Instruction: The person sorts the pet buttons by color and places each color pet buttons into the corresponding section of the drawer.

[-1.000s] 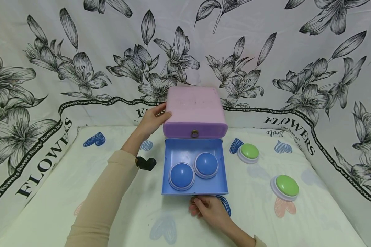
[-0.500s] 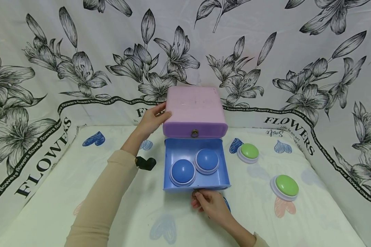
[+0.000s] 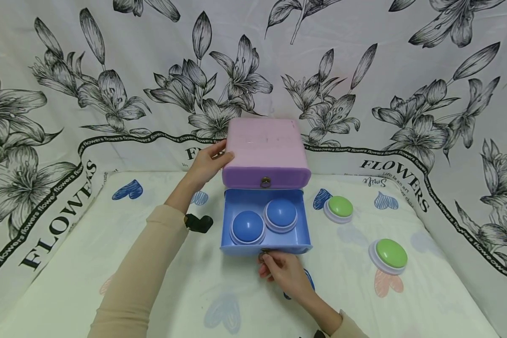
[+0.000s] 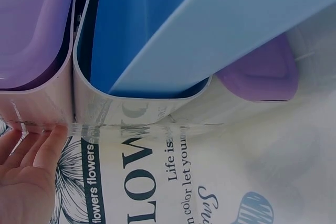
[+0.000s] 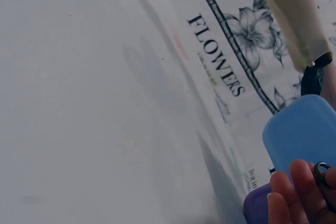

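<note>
A small drawer cabinet with a pink top unit (image 3: 265, 141) stands against the back cloth. Its purple top drawer (image 3: 245, 177) is closed. Below it the blue drawer (image 3: 242, 199) is pulled out, holding two blue dome-shaped push lights (image 3: 248, 226) with white rims. My right hand (image 3: 289, 277) pinches the ring pull (image 5: 322, 170) on the blue drawer's front. My left hand (image 3: 207, 166) rests on the cabinet's left side, and in the left wrist view its extended fingers (image 4: 50, 150) touch the pink casing. Another purple drawer front (image 4: 262, 72) shows underneath.
Two green dome push lights (image 3: 340, 206) lie on the heart-patterned cloth (image 3: 186, 300) to the right of the cabinet. A flower-printed cloth (image 3: 169, 56) rises behind.
The blue drawer has slid inward towards the cabinet, with my right hand following on its ring pull. The blue lights moved back with it. My left hand has stayed in place.
</note>
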A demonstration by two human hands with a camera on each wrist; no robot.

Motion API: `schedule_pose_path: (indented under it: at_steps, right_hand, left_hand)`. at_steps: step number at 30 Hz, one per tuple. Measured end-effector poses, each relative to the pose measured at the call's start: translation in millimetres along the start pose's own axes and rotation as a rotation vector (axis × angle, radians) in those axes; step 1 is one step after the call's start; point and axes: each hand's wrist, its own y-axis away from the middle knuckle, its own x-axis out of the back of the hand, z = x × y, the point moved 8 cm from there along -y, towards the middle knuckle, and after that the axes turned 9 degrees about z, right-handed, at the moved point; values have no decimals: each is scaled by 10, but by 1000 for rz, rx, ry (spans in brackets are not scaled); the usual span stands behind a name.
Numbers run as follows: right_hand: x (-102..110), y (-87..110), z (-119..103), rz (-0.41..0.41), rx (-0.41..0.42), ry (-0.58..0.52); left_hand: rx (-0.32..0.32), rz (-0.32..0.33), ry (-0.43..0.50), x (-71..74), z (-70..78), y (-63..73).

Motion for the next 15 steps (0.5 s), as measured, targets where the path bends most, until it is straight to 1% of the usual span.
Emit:
schedule_pose_path:
  at_steps: [4, 7, 10, 15]
  right_hand:
    - [10, 10, -159, 13, -1, -6]
    - [20, -21, -219, 28, 4, -4]
    - [26, -63, -259, 36, 28, 3]
    - [17, -143, -280, 49, 45, 13]
  left_hand:
    - [-4, 1, 0, 3, 14, 10]
    - [-3, 1, 0, -1, 16, 12]
    - [0, 2, 1, -5, 11, 8]
    - [3, 4, 5, -2, 2, -2]
